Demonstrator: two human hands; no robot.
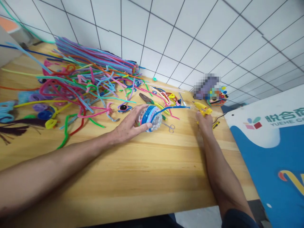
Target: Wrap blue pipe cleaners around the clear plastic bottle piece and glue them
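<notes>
My left hand (pixel 131 125) is wrapped round a clear plastic bottle (pixel 156 122) wound with blue, pink and other coloured pipe cleaners. One blue pipe cleaner (pixel 174 107) sticks out from it to the right, its far end loose. In my right hand (pixel 205 122) is a yellow glue gun (pixel 201 108), its nozzle pointing left towards that loose end but apart from the bottle. Small scissors (pixel 171 127) lie on the wooden table (pixel 152 171) just right of the bottle. Behind it rest pliers (pixel 148 99) with green and yellow handles, partly hidden by the bottle.
Loose pipe cleaners (pixel 71 85) in many colours cover the table's left side. A thick bundle (pixel 95 57) of them lies along the tiled wall (pixel 161 38). A bowl of small colourful pieces (pixel 217 99) stands at the back right. A blue and white printed panel (pixel 273 139) borders the right edge.
</notes>
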